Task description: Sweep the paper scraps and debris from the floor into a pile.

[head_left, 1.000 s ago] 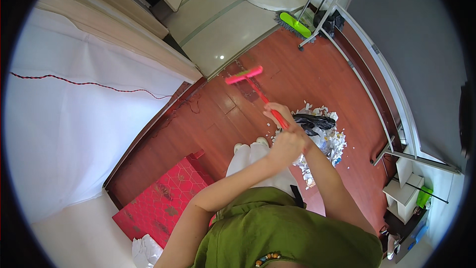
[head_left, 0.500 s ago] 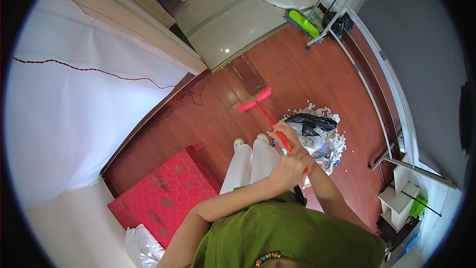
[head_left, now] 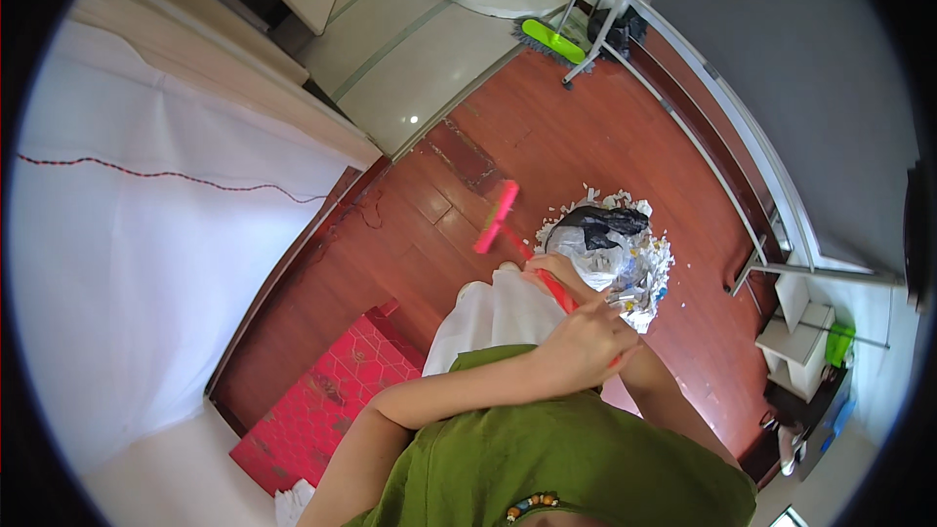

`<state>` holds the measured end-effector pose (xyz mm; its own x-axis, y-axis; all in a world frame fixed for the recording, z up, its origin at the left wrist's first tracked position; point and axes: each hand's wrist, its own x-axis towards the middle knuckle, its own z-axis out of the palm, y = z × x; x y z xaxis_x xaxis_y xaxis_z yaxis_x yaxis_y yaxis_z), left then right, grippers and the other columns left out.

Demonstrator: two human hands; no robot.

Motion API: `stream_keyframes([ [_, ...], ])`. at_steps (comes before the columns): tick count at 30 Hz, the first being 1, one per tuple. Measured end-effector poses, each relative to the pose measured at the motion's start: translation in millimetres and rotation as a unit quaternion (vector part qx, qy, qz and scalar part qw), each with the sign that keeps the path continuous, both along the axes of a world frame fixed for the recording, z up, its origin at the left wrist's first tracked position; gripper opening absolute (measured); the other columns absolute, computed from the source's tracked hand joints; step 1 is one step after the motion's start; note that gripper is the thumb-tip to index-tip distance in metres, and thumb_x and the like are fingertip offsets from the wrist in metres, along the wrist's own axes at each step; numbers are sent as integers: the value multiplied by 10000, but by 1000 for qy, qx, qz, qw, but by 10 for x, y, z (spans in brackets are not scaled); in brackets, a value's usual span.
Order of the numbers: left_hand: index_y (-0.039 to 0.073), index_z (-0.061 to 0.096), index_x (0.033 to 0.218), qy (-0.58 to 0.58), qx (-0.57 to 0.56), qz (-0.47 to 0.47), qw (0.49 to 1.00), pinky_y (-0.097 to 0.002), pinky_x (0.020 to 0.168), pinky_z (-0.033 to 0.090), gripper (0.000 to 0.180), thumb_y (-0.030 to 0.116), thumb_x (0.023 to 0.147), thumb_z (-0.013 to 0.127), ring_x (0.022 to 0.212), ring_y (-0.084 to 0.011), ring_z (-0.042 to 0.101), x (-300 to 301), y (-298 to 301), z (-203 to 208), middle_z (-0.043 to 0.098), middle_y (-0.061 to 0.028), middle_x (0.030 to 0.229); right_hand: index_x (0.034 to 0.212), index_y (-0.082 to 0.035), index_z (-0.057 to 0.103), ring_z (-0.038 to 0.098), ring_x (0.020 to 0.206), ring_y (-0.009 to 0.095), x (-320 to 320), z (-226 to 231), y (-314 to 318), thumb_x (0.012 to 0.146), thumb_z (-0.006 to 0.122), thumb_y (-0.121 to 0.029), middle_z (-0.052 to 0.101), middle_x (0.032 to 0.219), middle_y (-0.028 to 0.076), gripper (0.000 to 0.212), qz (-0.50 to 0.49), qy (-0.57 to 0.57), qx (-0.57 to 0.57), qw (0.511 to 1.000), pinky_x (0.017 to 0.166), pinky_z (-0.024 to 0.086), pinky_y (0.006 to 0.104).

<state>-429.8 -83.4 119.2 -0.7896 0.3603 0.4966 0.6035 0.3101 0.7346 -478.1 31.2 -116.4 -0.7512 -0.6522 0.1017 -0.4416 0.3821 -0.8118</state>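
Both my hands are wrapped round the red handle of a T-shaped floor brush (head_left: 499, 218) with a narrow pink head. My left hand (head_left: 589, 337) reaches across my body and grips the handle near its top end. Further down the handle, towards the head, my right hand (head_left: 559, 274) is closed on it. The head hangs over or on the red-brown wood floor (head_left: 390, 254); I cannot tell whether it touches. Right of my right hand lies a heap of white paper scraps (head_left: 644, 278), with a black plastic bag (head_left: 603, 224) and clear plastic on it.
A red patterned box (head_left: 332, 390) stands to my left, by a white sheet (head_left: 176, 263) with a red-black cord. A green-headed mop (head_left: 553, 42) leans at the far right beside a wheeled board frame (head_left: 698, 127). Small white shelves (head_left: 795, 342) stand at right.
The pink head has turned to a steeper angle and come slightly nearer. The view has shifted and turned, and my legs are more covered. Both hands keep their grip.
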Motion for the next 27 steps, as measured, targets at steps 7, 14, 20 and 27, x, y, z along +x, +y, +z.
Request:
stream_keyframes([
  [7, 29, 554, 681, -201, 21, -140, 969, -423, 576, 467, 340, 237, 897, 715, 577, -353, 589, 13, -380, -802, 563, -131, 619, 687, -77, 643, 606, 689, 356, 353, 480, -338, 791, 717, -163, 649, 739, 141, 154, -62, 1, -28, 998, 637, 456, 433],
  [14, -23, 569, 646, -139, -4, -139, 981, -413, 677, 512, 351, 168, 894, 728, 734, -338, 667, -174, -342, -589, 599, -184, 664, 683, -79, 640, 608, 691, 354, 467, 1139, -258, 778, 706, -150, 653, 737, 140, 136, -118, 11, -50, 992, 636, 456, 432],
  [20, -43, 616, 728, -129, 135, -193, 963, -348, 697, 535, 217, 67, 840, 766, 805, -274, 734, -166, -359, 187, 615, -157, 654, 679, -81, 637, 611, 693, 352, 346, 1672, 183, 767, 697, -139, 656, 736, 139, 121, -189, 30, -78, 978, 636, 457, 432],
  [27, 44, 632, 691, -84, 36, -326, 941, -286, 712, 585, 294, 182, 710, 890, 819, -235, 759, 162, -293, 1372, 652, -40, 657, 708, -98, 628, 625, 737, 357, 790, 1991, 550, 708, 684, -104, 662, 732, 113, 57, -95, -84, 99, 987, 637, 473, 425],
])
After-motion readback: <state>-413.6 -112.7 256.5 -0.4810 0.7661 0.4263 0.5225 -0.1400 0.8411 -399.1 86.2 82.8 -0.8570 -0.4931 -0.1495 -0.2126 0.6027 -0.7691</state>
